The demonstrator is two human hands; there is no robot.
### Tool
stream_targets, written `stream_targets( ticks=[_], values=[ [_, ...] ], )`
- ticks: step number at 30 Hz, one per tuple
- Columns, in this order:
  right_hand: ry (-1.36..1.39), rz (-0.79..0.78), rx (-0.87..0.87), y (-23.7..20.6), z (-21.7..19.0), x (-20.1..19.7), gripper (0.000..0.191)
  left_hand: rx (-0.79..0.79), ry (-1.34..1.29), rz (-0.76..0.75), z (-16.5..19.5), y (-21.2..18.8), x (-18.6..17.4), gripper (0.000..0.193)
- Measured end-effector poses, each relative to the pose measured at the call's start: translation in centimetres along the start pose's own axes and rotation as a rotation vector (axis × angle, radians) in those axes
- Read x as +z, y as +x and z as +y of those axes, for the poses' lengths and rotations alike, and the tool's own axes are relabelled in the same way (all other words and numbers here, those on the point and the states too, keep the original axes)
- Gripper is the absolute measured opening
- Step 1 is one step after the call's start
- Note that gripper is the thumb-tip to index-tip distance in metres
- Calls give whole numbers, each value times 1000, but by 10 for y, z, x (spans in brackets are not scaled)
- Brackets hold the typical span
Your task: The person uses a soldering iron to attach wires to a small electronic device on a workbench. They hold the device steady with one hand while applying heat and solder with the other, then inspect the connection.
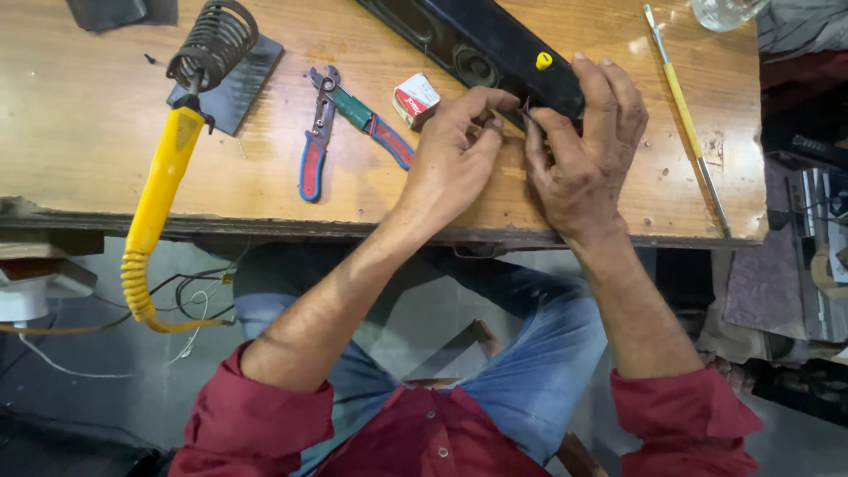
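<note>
Pinched between thumb and forefinger, the left hand (455, 146) and right hand (579, 146) both close on something tiny and dark at the near end of the long black speaker bar (495, 44) lying slantwise on the worn wooden bench (265, 190); I cannot tell what it is. Bracing the fingers against the bar, as the right hand does, looks wise. Red-and-blue-handled pliers (318, 132) lie just beside.

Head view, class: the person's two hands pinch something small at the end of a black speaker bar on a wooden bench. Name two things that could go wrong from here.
1. The soldering iron overhangs the table edge with its coiled cord hanging; a snag could pull it off.
2. The left hand and right hand pinch a tiny part at the black speaker bar close to the bench edge; if it slipped it might drop to the floor.
</note>
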State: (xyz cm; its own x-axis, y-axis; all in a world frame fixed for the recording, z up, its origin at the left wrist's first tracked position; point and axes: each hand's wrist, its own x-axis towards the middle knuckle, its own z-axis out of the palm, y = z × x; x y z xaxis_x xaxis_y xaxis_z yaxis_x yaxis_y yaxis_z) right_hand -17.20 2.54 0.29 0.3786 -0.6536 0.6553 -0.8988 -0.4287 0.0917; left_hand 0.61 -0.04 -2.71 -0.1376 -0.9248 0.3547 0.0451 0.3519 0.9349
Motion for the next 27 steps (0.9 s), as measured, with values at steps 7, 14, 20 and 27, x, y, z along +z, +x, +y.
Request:
stream_targets(
  ticks=[7,14,20,27],
  values=[
    [64,-23,39,-9,6,1,14,-134,-44,-48,-4,1,4,21],
    [120,22,37,-6,5,-11,14,-41,21,58,40,-40,4,19],
    [342,69,-8,15,-47,-25,26,506,262,-10,143,-124,-89,37],
    [654,100,-346,70,-169,-14,44,628,76,1006,146,-196,-117,25]
  ],
)
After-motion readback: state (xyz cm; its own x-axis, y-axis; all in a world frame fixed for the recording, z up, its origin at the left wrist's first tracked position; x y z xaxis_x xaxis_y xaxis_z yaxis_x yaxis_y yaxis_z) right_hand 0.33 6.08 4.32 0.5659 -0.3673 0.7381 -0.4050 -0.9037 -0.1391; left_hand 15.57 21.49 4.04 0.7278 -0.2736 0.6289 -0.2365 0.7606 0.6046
